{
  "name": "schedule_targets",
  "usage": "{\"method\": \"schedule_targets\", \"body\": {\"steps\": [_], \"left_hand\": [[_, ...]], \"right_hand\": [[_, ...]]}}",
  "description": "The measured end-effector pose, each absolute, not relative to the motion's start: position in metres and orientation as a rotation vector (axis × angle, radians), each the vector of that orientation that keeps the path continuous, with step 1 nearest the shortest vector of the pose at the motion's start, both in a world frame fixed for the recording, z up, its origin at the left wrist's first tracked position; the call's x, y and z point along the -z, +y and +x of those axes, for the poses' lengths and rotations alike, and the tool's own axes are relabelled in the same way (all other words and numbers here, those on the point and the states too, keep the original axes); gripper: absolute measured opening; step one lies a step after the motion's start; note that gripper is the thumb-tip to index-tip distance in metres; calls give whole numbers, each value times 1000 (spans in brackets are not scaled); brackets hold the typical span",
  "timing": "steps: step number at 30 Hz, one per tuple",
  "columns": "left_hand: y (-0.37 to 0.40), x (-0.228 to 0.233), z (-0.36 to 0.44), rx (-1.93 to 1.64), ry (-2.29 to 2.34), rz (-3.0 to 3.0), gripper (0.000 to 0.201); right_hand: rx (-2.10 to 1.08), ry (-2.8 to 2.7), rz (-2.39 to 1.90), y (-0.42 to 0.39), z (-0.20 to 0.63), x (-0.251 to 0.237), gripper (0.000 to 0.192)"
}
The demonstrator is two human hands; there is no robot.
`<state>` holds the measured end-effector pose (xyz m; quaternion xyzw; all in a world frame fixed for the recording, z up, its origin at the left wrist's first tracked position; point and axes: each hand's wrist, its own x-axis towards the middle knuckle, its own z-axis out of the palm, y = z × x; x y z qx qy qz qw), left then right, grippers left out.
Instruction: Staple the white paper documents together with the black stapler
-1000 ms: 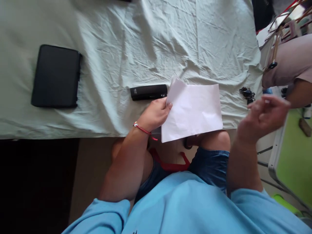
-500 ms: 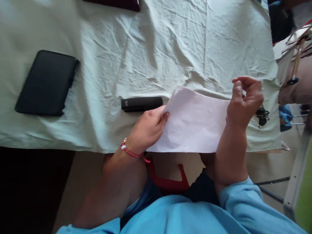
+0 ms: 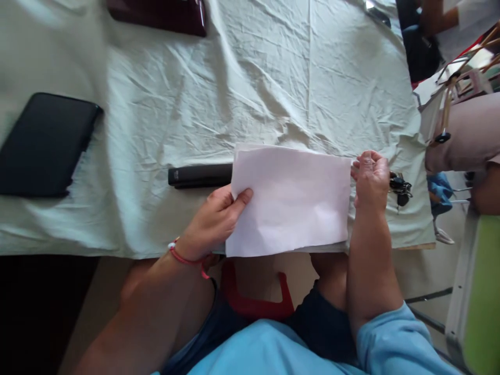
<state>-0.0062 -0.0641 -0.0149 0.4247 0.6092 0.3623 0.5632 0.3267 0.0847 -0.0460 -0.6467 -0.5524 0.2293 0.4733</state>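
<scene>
Head view, looking down on a table [image 3: 273, 67] draped in wrinkled pale green cloth. Next in size, shows a stack of white sheets [image 3: 291, 203] at the table's near edge, between both hands; cannot tell whether resting on the cloth or lifted just above. At far left, shows a black flat case [image 3: 47, 143], and at the top a maroon case [image 3: 160, 15], both cut off by the frame. Pinches the stack's left side with the left hand [image 3: 213, 216], thumb on top. Has the right hand [image 3: 371, 177] at the upper right corner, fingers bunched; cannot tell whether gripping paper there. Partly hidden by the stack, shows a black oblong object [image 3: 199, 176]. Smallest, just beyond the right hand, shows a dark cluster [image 3: 401, 188], too small to make out. Judging from the layout, seems partway along: already gathered into one stack, not yet even along the upper edge. Beyond that, cannot tell how much remains.
</scene>
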Motion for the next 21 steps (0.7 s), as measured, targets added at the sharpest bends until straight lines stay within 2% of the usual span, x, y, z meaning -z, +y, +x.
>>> {"method": "schedule_targets", "body": {"steps": [3, 6, 9, 15, 21], "left_hand": [[-66, 19, -12, -886, 1344, 856, 46], [-65, 20, -14, -897, 1306, 792, 47], [-64, 19, -13, -920, 1291, 758, 49], [-60, 9, -9, -924, 1184, 793, 52], [-54, 7, -3, -730, 1500, 1146, 32]], "right_hand": [[-845, -1254, -1588, 69, 322, 40, 74], [-1171, -1251, -1501, 51, 317, 31, 68], [-1339, -1253, -1544, 39, 322, 27, 68], [-1072, -1192, -1579, 39, 346, 32, 50], [-911, -1163, -1596, 41, 354, 32, 45]]}}
